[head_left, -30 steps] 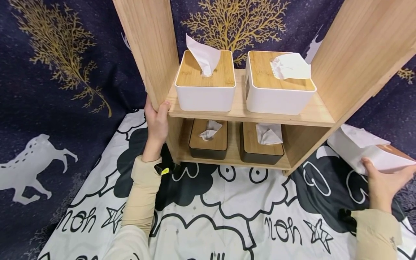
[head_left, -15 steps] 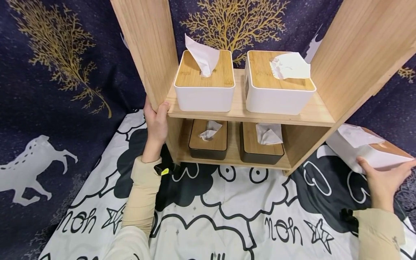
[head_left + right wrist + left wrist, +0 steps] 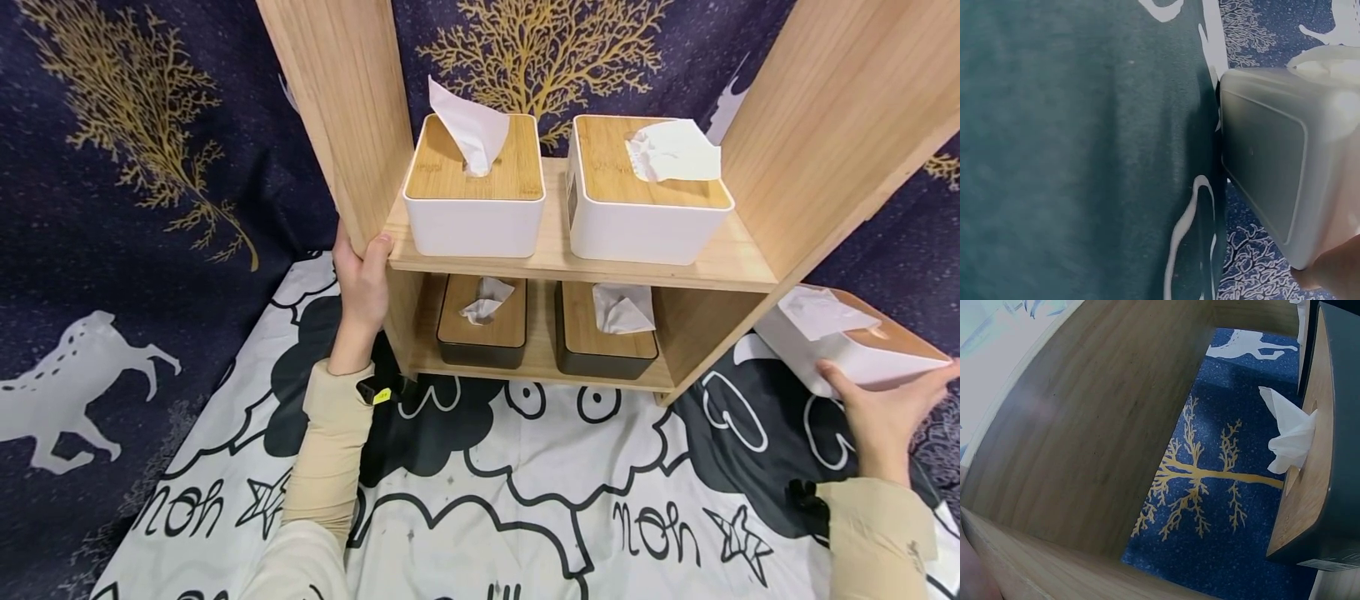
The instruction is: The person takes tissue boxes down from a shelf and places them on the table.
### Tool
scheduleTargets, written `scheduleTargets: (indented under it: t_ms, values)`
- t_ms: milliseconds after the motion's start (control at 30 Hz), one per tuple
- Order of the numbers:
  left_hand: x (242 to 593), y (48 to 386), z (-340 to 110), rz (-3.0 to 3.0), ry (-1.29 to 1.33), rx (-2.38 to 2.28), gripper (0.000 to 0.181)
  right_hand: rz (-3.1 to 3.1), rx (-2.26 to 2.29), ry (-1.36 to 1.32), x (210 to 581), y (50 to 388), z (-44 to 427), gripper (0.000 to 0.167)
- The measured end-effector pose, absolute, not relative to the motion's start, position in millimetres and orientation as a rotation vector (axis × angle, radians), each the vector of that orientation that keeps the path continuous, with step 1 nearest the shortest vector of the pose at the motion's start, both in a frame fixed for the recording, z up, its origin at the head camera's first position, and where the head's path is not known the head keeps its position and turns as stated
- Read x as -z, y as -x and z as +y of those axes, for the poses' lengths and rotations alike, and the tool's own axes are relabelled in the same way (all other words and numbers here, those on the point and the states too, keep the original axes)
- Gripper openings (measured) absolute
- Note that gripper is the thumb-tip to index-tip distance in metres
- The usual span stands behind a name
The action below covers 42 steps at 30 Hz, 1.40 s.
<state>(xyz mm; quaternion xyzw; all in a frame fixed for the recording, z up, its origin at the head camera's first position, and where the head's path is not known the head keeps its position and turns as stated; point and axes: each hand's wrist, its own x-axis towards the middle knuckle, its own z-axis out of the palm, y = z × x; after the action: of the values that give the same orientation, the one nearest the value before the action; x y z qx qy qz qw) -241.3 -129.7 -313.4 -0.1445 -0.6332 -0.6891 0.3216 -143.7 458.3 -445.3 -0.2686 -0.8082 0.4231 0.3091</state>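
At the right edge of the head view, my right hand (image 3: 883,417) grips the near end of a white tissue box (image 3: 825,350) with a wooden lid. That box is tilted, and a tissue lies over its top. In the right wrist view the tissue box (image 3: 1266,156) shows its underside, with a fingertip at its corner. My left hand (image 3: 363,283) holds the left upright of a wooden shelf (image 3: 465,265), thumb on the front edge at the middle board. In the left wrist view, part of that hand (image 3: 974,575) shows at the lower left corner.
Two white tissue boxes with wooden lids, one left (image 3: 474,227) and one right (image 3: 637,232), stand on the middle board. Below them sit two dark grey tissue boxes, left (image 3: 480,354) and right (image 3: 603,364). A patterned cloth (image 3: 540,467) lies under the shelf.
My right hand has turned the white tissue box slightly, so more of its wooden lid shows, and has shifted a little left. The left hand stays on the shelf.
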Motion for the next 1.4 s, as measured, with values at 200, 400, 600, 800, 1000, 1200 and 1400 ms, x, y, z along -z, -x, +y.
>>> scheduleTargets:
  t_ms: [200,400,600,800,1000,1200,1400]
  values:
    - [313,242,-130,-1.663,0.384,1.803,0.054,-2.213,-1.149,0.776,440,144,460,0.124]
    - [313,243,-128,-1.668,0.377,1.811,0.056,-2.206,-1.131,0.752,441,144,462,0.124]
    - [313,243,-128,-1.663,0.378,1.818,0.055,-2.200,-1.129,0.736,443,145,464,0.124]
    - [312,243,-129,-1.680,0.394,1.783,0.057,-2.211,-1.152,0.697,444,146,467,0.124]
    - [312,243,-129,-1.679,0.382,1.793,0.056,-2.223,-1.158,0.675,446,145,470,0.122]
    - [313,242,-129,-1.688,0.368,1.801,0.054,-2.249,-1.180,0.715,448,145,474,0.120]
    - [313,242,-130,-1.686,0.367,1.798,0.054,-2.285,-1.217,0.788,446,146,475,0.120]
